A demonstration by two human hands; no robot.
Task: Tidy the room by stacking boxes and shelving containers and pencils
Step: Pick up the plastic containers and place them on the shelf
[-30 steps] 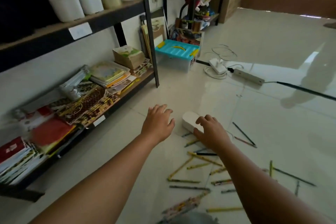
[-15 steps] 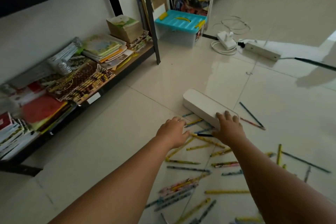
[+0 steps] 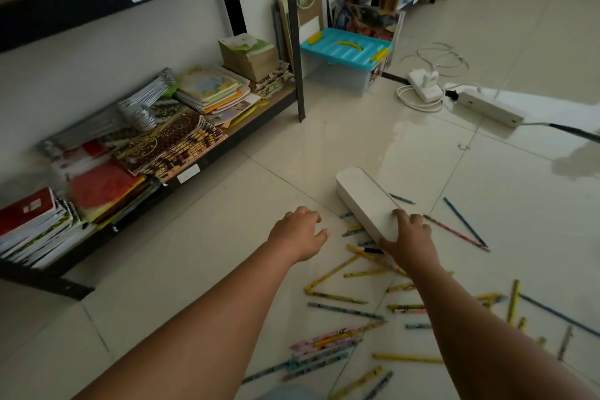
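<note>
Gripping a white box (image 3: 367,201) on the tiled floor (image 3: 487,191), right hand (image 3: 407,235) curled over its near end.

Left hand (image 3: 300,234) beside, fingers relaxed, holding nothing; pencils (image 3: 344,299) scattered beneath and nearer.

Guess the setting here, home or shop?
Probably a home study or storeroom, though a small stationery shop isn't ruled out. Cues: a metal shelf with labelled tiers stacked with notebooks, pencils scattered on the tiled floor, and a power strip trailing across it.
</note>
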